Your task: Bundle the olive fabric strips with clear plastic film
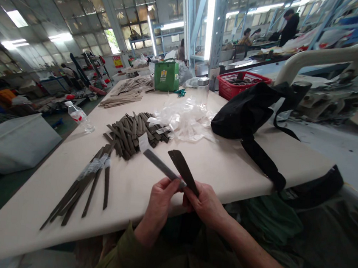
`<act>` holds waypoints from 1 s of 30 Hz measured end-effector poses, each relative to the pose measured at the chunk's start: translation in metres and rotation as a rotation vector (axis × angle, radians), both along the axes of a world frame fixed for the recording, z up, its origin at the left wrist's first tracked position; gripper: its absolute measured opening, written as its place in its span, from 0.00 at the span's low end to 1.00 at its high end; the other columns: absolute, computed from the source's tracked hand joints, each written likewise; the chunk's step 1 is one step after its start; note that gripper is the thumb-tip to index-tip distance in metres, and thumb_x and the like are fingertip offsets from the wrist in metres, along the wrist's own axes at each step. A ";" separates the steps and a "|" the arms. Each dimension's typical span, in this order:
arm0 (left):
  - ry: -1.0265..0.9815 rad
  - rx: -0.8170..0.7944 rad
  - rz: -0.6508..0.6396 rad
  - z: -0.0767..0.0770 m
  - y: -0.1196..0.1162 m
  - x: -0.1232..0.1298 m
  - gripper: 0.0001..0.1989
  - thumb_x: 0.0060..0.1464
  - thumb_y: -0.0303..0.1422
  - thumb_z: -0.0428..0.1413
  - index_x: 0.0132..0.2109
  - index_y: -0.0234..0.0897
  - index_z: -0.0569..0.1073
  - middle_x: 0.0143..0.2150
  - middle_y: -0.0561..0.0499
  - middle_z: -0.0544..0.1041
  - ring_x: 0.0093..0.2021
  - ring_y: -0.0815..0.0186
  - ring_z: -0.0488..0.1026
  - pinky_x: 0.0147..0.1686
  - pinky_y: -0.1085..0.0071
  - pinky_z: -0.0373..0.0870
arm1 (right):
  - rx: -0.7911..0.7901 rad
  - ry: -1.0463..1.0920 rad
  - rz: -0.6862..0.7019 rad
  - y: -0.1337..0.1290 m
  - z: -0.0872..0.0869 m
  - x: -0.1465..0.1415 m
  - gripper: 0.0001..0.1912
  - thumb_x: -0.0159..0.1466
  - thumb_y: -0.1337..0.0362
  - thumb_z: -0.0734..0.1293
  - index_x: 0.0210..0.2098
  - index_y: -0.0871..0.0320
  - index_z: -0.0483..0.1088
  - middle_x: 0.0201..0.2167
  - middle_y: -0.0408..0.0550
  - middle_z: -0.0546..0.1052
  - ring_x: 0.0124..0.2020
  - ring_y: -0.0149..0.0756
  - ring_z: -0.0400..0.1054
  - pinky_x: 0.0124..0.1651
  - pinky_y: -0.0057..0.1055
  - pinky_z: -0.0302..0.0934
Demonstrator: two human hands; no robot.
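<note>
Near the table's front edge, my left hand pinches the lower end of a grey strip with a pale translucent piece at its far end. My right hand is closed round the lower end of dark flat strips, which fan slightly at the top. Both hands are close together, where the strips cross. Beyond them lies a heap of dark strips, beside crumpled translucent plastic. Dark strips with translucent wrapping lie on the table's left part.
The pale table also bears a plastic bottle, a green bag, a lidded jar, a red basket and a black bag. A sewing machine stands right. People are in the background.
</note>
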State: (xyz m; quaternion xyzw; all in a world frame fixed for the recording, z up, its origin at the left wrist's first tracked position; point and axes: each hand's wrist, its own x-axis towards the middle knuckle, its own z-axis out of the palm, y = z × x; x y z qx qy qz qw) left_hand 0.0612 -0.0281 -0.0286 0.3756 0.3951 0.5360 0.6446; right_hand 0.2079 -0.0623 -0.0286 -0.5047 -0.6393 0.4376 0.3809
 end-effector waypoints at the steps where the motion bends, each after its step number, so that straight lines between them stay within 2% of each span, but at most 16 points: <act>1: 0.007 0.000 -0.018 -0.001 -0.001 0.000 0.11 0.46 0.37 0.65 0.31 0.31 0.79 0.29 0.49 0.79 0.30 0.67 0.74 0.37 0.69 0.71 | 0.002 -0.002 0.002 0.000 -0.001 0.000 0.15 0.67 0.54 0.59 0.29 0.56 0.65 0.20 0.42 0.73 0.18 0.31 0.68 0.24 0.26 0.60; 3: -0.040 0.045 0.056 0.005 0.003 -0.004 0.12 0.47 0.39 0.64 0.34 0.33 0.79 0.32 0.49 0.80 0.33 0.67 0.75 0.38 0.69 0.71 | -0.008 -0.012 0.019 -0.001 -0.003 0.000 0.13 0.67 0.55 0.59 0.31 0.56 0.66 0.20 0.42 0.73 0.18 0.31 0.68 0.24 0.26 0.60; 5: -0.120 0.118 0.207 0.014 0.011 -0.012 0.13 0.46 0.39 0.64 0.37 0.36 0.79 0.37 0.50 0.81 0.38 0.67 0.76 0.42 0.70 0.71 | -0.020 -0.025 0.041 -0.002 -0.005 -0.001 0.12 0.67 0.56 0.58 0.33 0.56 0.67 0.20 0.41 0.74 0.18 0.32 0.68 0.24 0.26 0.60; 7: -0.163 0.129 0.292 0.020 0.016 -0.017 0.12 0.44 0.38 0.66 0.35 0.36 0.78 0.37 0.50 0.81 0.38 0.67 0.76 0.44 0.70 0.71 | -0.016 -0.031 0.042 -0.002 -0.007 -0.002 0.12 0.67 0.57 0.58 0.34 0.56 0.67 0.20 0.41 0.74 0.18 0.31 0.68 0.24 0.26 0.60; 10: -0.153 -0.006 0.174 0.012 0.008 -0.009 0.12 0.43 0.38 0.66 0.31 0.33 0.78 0.31 0.50 0.80 0.31 0.69 0.75 0.38 0.70 0.72 | 0.016 -0.041 0.014 -0.001 -0.007 -0.002 0.15 0.68 0.55 0.58 0.29 0.56 0.66 0.19 0.41 0.73 0.18 0.32 0.68 0.24 0.26 0.60; 13: -0.117 -0.076 0.027 0.000 -0.004 -0.001 0.11 0.46 0.37 0.65 0.32 0.33 0.77 0.29 0.50 0.79 0.29 0.69 0.74 0.35 0.70 0.72 | 0.026 -0.043 0.012 0.000 -0.007 -0.002 0.18 0.68 0.53 0.57 0.26 0.55 0.64 0.19 0.42 0.73 0.18 0.31 0.68 0.25 0.26 0.60; 15: -0.136 -0.043 0.055 0.003 -0.002 -0.004 0.12 0.47 0.38 0.64 0.37 0.35 0.78 0.32 0.51 0.79 0.31 0.68 0.74 0.36 0.70 0.71 | 0.012 -0.041 0.030 -0.001 -0.008 -0.003 0.16 0.68 0.54 0.57 0.29 0.56 0.65 0.20 0.41 0.73 0.18 0.31 0.68 0.24 0.26 0.60; 17: -0.186 0.021 0.155 0.012 0.007 -0.012 0.14 0.46 0.38 0.64 0.41 0.37 0.77 0.38 0.50 0.80 0.35 0.68 0.75 0.39 0.70 0.71 | -0.006 -0.051 0.053 -0.002 -0.009 -0.004 0.13 0.68 0.57 0.58 0.31 0.56 0.66 0.20 0.41 0.74 0.18 0.31 0.68 0.24 0.26 0.59; 19: -0.216 0.054 0.239 0.020 0.016 -0.017 0.13 0.46 0.38 0.65 0.39 0.37 0.78 0.40 0.50 0.80 0.37 0.68 0.76 0.41 0.70 0.70 | -0.017 -0.062 0.060 -0.002 -0.010 -0.006 0.12 0.67 0.58 0.58 0.32 0.56 0.66 0.21 0.41 0.74 0.18 0.31 0.68 0.24 0.26 0.59; 20: -0.208 0.040 0.238 0.021 0.018 -0.018 0.12 0.45 0.37 0.65 0.37 0.36 0.78 0.38 0.50 0.80 0.36 0.68 0.76 0.40 0.70 0.71 | -0.017 -0.066 0.053 -0.001 -0.011 -0.006 0.13 0.68 0.57 0.58 0.31 0.56 0.66 0.21 0.41 0.74 0.18 0.31 0.68 0.24 0.26 0.59; 23: -0.161 -0.066 0.152 0.010 0.009 -0.009 0.12 0.45 0.38 0.65 0.32 0.33 0.77 0.30 0.51 0.78 0.29 0.70 0.73 0.33 0.72 0.70 | 0.008 -0.075 0.037 0.002 -0.012 -0.008 0.16 0.68 0.55 0.57 0.28 0.56 0.66 0.20 0.43 0.73 0.19 0.32 0.67 0.26 0.27 0.60; 25: -0.136 -0.094 0.104 -0.002 -0.003 0.000 0.12 0.47 0.39 0.64 0.33 0.33 0.76 0.29 0.51 0.77 0.27 0.70 0.72 0.29 0.74 0.68 | 0.017 -0.069 0.047 0.004 -0.012 -0.010 0.18 0.69 0.53 0.57 0.29 0.56 0.67 0.20 0.43 0.73 0.19 0.33 0.67 0.26 0.27 0.60; 28: -0.107 -0.030 0.068 -0.013 -0.016 0.009 0.12 0.50 0.39 0.62 0.34 0.33 0.76 0.29 0.52 0.76 0.27 0.71 0.71 0.28 0.74 0.67 | -0.006 -0.015 0.062 0.006 -0.012 -0.011 0.21 0.68 0.50 0.56 0.30 0.57 0.68 0.20 0.44 0.73 0.19 0.33 0.67 0.26 0.28 0.60; 30: -0.084 0.022 0.040 -0.011 -0.015 0.008 0.12 0.51 0.39 0.61 0.36 0.34 0.76 0.29 0.52 0.76 0.27 0.71 0.71 0.30 0.73 0.69 | -0.058 0.046 0.072 0.008 -0.011 -0.009 0.24 0.67 0.46 0.57 0.26 0.57 0.68 0.20 0.45 0.73 0.20 0.34 0.67 0.26 0.28 0.61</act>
